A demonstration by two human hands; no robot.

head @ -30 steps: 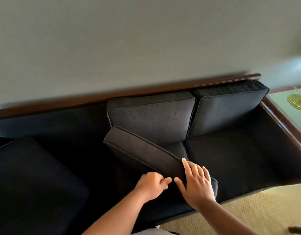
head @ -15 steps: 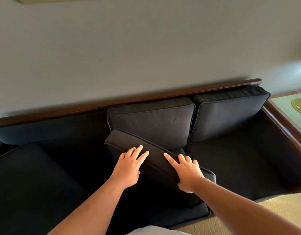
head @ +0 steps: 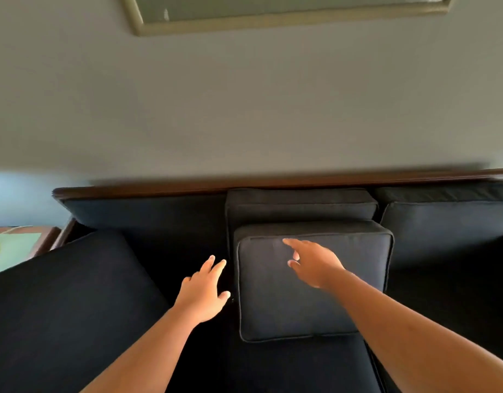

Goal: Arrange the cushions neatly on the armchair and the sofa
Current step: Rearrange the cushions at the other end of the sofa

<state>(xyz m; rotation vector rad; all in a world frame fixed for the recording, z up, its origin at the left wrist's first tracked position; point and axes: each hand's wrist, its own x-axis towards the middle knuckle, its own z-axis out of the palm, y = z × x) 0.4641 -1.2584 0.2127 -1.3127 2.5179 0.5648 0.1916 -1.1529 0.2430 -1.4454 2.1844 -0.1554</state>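
A dark grey loose cushion (head: 343,282) leans upright on the sofa (head: 148,214), in front of the middle back cushion (head: 301,204). My right hand (head: 312,263) reaches over its face with fingers spread, holding nothing. My left hand (head: 205,290) hovers open just left of the cushion's left edge, over the dark seat. Another back cushion (head: 448,225) stands at the right. A large dark cushion (head: 68,302) lies on the seat at the left.
The sofa's wooden top rail (head: 273,182) runs along a grey wall. A framed picture (head: 287,12) hangs above. A side table with a pale green top (head: 12,248) stands at the left end.
The loose cushion was lying tilted across the seat; now it stands squared against the middle back cushion. Both hands have let go and opened. The view has shifted left and upward.
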